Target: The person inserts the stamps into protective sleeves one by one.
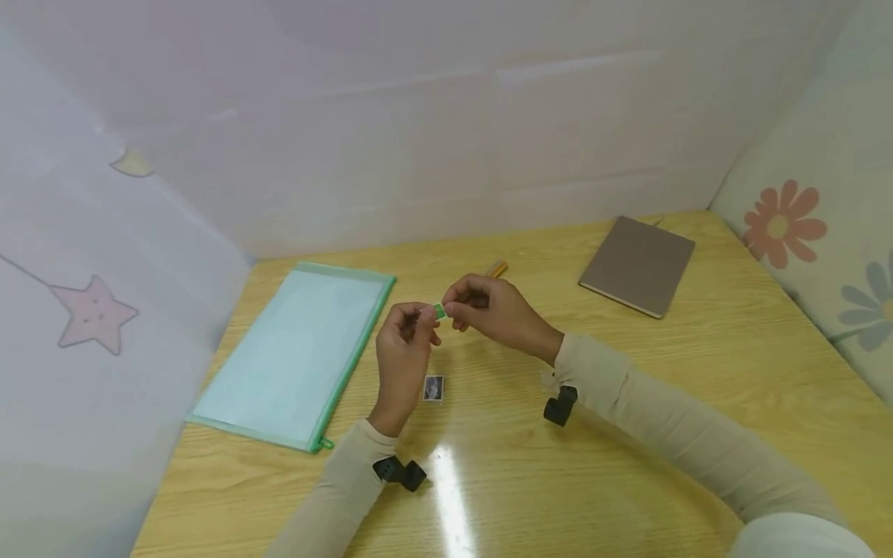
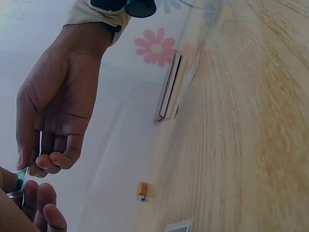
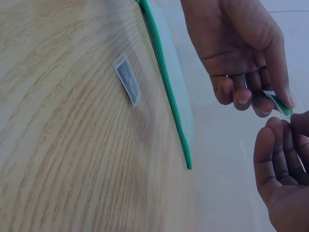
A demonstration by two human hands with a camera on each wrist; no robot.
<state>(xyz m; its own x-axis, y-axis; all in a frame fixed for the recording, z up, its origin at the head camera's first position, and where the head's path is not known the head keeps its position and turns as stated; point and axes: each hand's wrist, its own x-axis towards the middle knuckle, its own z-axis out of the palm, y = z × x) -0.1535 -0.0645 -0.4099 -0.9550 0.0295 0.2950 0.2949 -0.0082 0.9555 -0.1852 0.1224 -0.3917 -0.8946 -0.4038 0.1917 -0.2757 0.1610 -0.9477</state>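
we are pinching the card (image 1: pixel 440 311) above the table (image 1: pixel 593 480): left grip (image 1: pixel 401 360) is clamping one end, right grip (image 1: pixel 498 310) the other. we are seemingly working its edge; the next move is probably calling for gentle pulling.

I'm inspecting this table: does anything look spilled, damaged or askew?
Nothing plainly looks spilled or damaged. The bright streak on the table seems reflected light, not liquid. The brown notebook lies mildly askew, angled to the table's back edge. The green piece held by the left hand and right hand is too covered to judge.
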